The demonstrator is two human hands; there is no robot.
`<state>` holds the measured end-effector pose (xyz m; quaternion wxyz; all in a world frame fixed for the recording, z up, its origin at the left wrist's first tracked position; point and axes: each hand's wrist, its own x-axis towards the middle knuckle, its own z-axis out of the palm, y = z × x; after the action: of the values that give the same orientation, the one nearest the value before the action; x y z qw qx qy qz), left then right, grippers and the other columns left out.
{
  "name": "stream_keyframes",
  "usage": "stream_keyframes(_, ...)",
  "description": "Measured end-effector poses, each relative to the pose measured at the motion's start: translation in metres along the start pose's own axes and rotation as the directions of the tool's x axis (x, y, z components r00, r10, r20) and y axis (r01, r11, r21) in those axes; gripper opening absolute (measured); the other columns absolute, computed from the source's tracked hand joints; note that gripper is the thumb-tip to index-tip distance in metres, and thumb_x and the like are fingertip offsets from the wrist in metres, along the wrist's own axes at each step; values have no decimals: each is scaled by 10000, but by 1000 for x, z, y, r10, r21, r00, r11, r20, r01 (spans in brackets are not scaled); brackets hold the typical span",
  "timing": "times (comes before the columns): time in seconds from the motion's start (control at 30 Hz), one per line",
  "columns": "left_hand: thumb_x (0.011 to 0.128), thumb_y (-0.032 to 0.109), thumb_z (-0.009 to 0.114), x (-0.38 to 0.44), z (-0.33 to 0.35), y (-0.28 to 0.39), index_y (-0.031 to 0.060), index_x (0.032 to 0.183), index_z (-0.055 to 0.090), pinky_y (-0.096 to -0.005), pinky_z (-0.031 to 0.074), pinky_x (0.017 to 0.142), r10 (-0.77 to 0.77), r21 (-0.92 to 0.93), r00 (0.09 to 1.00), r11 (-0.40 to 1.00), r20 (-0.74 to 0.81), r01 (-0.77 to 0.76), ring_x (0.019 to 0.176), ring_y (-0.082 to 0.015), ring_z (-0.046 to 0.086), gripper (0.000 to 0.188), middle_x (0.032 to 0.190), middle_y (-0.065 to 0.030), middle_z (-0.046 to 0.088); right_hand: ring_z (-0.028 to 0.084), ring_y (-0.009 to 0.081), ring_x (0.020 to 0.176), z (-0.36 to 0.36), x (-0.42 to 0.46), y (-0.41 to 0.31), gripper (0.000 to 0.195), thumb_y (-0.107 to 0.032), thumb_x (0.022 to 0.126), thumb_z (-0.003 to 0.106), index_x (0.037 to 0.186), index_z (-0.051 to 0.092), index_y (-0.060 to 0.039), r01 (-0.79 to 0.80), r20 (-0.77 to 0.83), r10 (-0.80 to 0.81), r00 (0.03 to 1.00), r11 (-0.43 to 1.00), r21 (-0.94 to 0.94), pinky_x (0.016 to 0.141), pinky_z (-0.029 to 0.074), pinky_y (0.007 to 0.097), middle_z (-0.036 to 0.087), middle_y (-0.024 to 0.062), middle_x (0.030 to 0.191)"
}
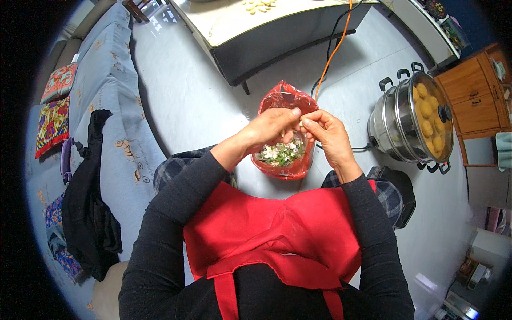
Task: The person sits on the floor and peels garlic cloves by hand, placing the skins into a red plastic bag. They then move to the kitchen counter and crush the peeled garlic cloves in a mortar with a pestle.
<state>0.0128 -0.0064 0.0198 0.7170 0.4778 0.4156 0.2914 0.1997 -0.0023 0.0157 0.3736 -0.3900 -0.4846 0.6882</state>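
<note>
Before me on the floor stands a bin lined with a red plastic bag (281, 173), holding green and whitish plant scraps (281, 154). My left hand (276, 125) is above the bag, its fingers curled around something small that they mostly hide. Close beside it, my right hand (326, 129) pinches a small pale piece (302, 123) between thumb and forefinger. The fingertips of both hands nearly meet over the bag's opening.
A low table (236, 30) ahead bears pale slices (258, 5). An orange cable (331, 58) and a black one run down to the floor. At the right stands a steamer pot (404, 116) with yellow round pieces under its glass lid. A covered sofa (116, 132) lines the left.
</note>
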Motion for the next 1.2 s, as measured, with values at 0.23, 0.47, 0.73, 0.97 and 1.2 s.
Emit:
stream_keyframes(0.23, 948, 331, 454, -1, 10, -3, 60, 823, 532, -186, 355, 499, 173, 252, 985, 952, 25, -174, 565, -29, 446, 308, 627, 49, 491, 528, 42, 612, 2, -2, 2, 126, -158, 907, 536, 946, 544, -38, -37, 23, 36, 999, 998, 43, 560, 438, 169, 591, 9, 750)
stream_keyframes(0.47, 922, 260, 488, -5, 11, 2, 45, 815, 547, -280, 412, 523, 451, 661, 892, 667, 9, -344, 545, -153, 513, 247, 629, -63, 546, 508, 51, 543, -2, -4, 3, 137, -192, 916, 523, 920, 526, -56, -159, 66, 148, 987, 959, 233, 503, 415, 169, 583, 4, 699)
stream_keyframes(0.73, 876, 252, 509, -12, 13, 12, 27, 787, 587, -337, 427, 542, 390, 696, 920, 653, 28, -298, 557, -239, 545, 254, 640, -141, 560, 497, 49, 572, 4, 0, 13, 177, -203, 954, 421, 973, 504, -48, -74, -83, 69, 994, 996, -57, 491, 415, 175, 525, 3, 704)
stream_keyframes(0.97, 887, 254, 468, -2, -1, 6, -3, 741, 588, -325, 434, 540, 145, 550, 986, 831, -79, -78, 546, -184, 541, 319, 597, -119, 557, 546, 65, 614, 7, -3, 4, 141, -187, 916, 525, 951, 530, -51, -175, 73, 164, 984, 967, 188, 541, 466, 184, 579, 23, 767)
stream_keyframes(1.2, 924, 259, 447, -3, 6, 5, 25, 750, 551, -290, 427, 528, 223, 495, 974, 849, -23, -183, 560, -129, 530, 309, 577, -94, 508, 548, 70, 613, -1, -2, 11, 101, -167, 906, 539, 901, 527, -67, -244, 121, 214, 969, 888, 389, 537, 459, 179, 586, 15, 738)
